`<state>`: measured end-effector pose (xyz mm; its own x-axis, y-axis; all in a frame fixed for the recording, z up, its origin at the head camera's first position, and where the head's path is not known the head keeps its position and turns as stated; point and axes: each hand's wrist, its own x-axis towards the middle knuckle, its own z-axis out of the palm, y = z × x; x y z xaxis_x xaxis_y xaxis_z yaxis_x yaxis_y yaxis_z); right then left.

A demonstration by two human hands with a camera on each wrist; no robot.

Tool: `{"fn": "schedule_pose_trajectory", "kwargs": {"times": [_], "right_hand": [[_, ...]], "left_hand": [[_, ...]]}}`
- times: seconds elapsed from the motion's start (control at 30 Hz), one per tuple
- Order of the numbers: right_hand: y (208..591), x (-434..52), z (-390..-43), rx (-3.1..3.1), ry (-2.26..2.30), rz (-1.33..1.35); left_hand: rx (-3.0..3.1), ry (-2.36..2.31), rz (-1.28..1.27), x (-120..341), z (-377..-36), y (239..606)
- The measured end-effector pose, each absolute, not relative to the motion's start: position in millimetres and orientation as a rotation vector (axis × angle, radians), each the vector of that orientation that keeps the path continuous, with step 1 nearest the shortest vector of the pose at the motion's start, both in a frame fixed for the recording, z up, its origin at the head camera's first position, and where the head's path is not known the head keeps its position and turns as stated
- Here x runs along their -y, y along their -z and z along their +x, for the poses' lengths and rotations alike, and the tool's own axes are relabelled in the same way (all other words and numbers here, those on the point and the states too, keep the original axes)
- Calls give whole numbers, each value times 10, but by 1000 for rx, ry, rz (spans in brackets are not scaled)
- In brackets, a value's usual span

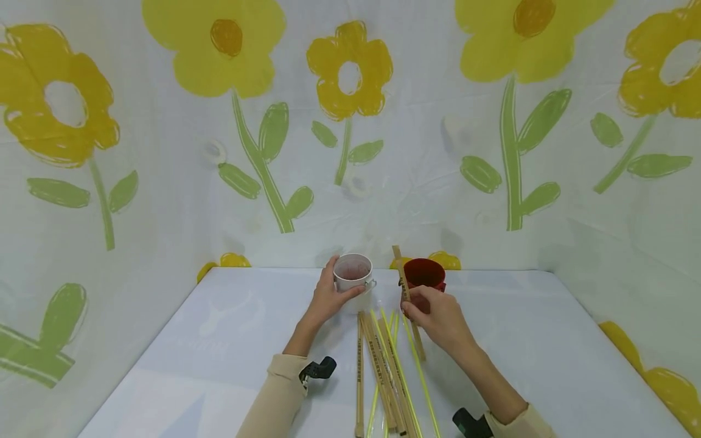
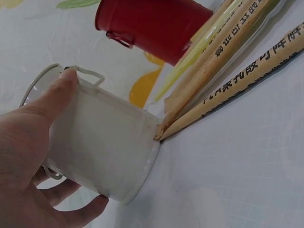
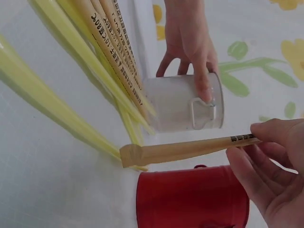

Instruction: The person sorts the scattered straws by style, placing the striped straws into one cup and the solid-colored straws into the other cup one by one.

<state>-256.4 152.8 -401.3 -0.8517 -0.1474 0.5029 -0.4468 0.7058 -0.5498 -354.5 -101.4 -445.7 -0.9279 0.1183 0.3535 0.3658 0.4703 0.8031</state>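
Observation:
My left hand (image 1: 328,298) grips a small white metal pail (image 1: 352,274), its thumb near a side handle and its fingers round the far side. In the left wrist view the white pail (image 2: 104,137) has its base at the table. Between thumb and fingers, my right hand (image 1: 442,319) pinches a straw in a brown paper wrapper (image 3: 190,151). That straw slants in front of a red pail (image 1: 424,272), close to its left side. The inside of the red pail is mostly hidden.
Several paper-wrapped straws (image 1: 380,365) and yellow straws (image 1: 421,377) lie in a loose bunch between the forearms, their far ends near the white pail. Behind the white table (image 1: 219,340) hangs a flower-printed cloth (image 1: 405,182).

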Motion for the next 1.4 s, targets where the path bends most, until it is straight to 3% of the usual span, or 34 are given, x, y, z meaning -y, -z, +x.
{"fn": "schedule_pose_trajectory", "kwargs": {"times": [0.67, 1.4], "right_hand": [[3904, -1472, -2655, 2330, -1119, 558], [3271, -1112, -3136, 2251, -1174, 584]], "left_hand": [[2464, 1443, -425, 1007, -3555, 4441], [2446, 1462, -451, 1019, -3538, 4448]]}}
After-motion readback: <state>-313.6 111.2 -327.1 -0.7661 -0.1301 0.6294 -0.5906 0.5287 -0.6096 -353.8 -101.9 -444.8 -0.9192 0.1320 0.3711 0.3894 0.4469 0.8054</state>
